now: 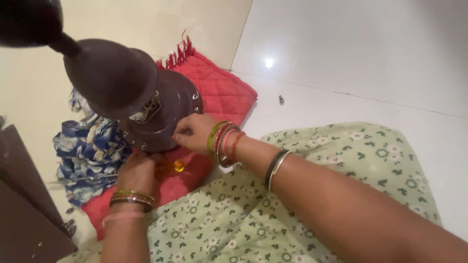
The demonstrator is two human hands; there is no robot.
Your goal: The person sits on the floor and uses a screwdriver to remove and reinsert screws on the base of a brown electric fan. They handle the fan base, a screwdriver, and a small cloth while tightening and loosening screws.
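Our right hand (pixel 195 132) pinches the rim of the brown fan motor (pixel 161 114) lying on the red cushion (pixel 222 92), our left hand (pixel 139 170) clenched on a yellow-handled screwdriver (pixel 173 166); the motor looks heavy, rigid metal, best gripped by its rim.

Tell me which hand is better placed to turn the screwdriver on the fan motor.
Left, probably. The left hand is wrapped around the yellow-handled screwdriver just below the fan motor, while the right hand rests on the motor's rim, steadying it.
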